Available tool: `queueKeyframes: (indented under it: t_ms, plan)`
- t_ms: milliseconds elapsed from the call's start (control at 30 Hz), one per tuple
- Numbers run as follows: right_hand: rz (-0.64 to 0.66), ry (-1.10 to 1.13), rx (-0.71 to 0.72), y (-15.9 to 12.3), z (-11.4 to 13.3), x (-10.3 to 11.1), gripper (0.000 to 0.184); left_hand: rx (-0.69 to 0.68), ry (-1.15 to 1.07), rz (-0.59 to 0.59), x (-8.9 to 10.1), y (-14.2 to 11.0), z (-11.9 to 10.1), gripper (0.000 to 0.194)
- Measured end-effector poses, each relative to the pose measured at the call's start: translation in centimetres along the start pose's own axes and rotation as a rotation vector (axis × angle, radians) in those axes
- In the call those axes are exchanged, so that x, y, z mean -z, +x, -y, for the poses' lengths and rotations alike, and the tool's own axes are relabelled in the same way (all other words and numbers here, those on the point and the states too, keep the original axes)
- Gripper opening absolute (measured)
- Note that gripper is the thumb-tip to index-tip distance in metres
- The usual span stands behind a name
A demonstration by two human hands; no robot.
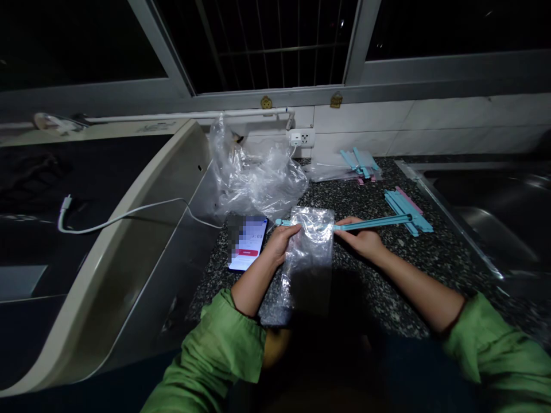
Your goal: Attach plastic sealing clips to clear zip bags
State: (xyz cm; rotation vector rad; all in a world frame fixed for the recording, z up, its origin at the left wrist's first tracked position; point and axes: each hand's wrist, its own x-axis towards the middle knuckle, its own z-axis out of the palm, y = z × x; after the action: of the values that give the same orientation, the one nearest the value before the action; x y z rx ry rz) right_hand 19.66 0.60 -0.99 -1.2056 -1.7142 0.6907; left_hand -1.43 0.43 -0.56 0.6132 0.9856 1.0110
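At the frame's centre, the left fingers [293, 230] and right fingers [344, 229] pinch the blue strip [370, 222] by the clear bag [307, 275] over the tabletop [359, 198] — uneven pulling could tear the thin film or crease it crookedly.

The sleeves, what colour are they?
Green sleeves, seen best in the head view.

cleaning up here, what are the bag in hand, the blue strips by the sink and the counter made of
Bag: clear, glossy plastic film, thin and creased with glare. Blue strips: probably smooth rigid plastic, straight and evenly coloured. Counter: seemingly stone, perhaps granite, dark with pale speckles; polish unclear.
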Motion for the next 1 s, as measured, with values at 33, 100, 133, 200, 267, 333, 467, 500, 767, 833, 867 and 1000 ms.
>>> queueKeyframes:
  t_ms: [33, 100, 133, 200, 267, 333, 467, 500, 767, 833, 867, 1000]
  plan:
    - [0.003, -0.021, 0.019, 0.0, 0.0, 0.0, 0.027, -0.004, -0.001, -0.008, 0.0, 0.0, 0.0, 0.022]
    - [0.014, -0.064, 0.064, 0.1, -0.1, 0.2, 0.024, -0.016, -0.001, -0.024, 0.0, 0.1, 0.0, 0.021]
    - [0.018, -0.082, 0.087, 0.2, -0.1, 0.2, 0.022, -0.024, -0.001, -0.033, 0.0, 0.1, 0.0, 0.021]
    - [0.000, -0.110, 0.127, 0.3, -0.2, 0.4, 0.020, -0.040, -0.004, -0.054, 0.0, 0.1, -0.1, 0.023]
    - [-0.052, -0.117, 0.160, 0.5, -0.3, 0.8, 0.021, -0.060, -0.023, -0.077, 0.0, 0.1, -0.2, 0.023]
    - [-0.108, -0.110, 0.194, 0.6, -0.2, 1.2, 0.021, -0.079, -0.052, -0.104, -0.1, 0.1, -0.4, 0.023]
    - [-0.162, -0.129, 0.280, 0.7, 0.2, 2.3, 0.014, -0.096, -0.092, -0.127, -0.1, 0.0, -0.6, 0.022]
    - [-0.169, -0.139, 0.299, 0.7, 0.3, 2.5, 0.014, -0.097, -0.094, -0.124, -0.1, 0.1, -0.6, 0.022]
    - [-0.205, -0.190, 0.401, 0.6, 0.8, 3.1, 0.011, -0.075, -0.024, -0.084, -0.1, 0.1, -0.2, 0.026]
    - [-0.207, -0.213, 0.414, 0.5, 0.9, 3.1, 0.012, -0.064, 0.005, -0.073, -0.2, 0.0, -0.1, 0.027]
    - [-0.203, -0.225, 0.418, 0.5, 1.0, 3.1, 0.012, -0.063, 0.015, -0.068, -0.2, 0.0, 0.0, 0.027]
    - [-0.164, -0.274, 0.420, 0.3, 1.3, 3.0, 0.011, -0.072, 0.050, -0.047, -0.1, 0.2, 0.5, 0.029]
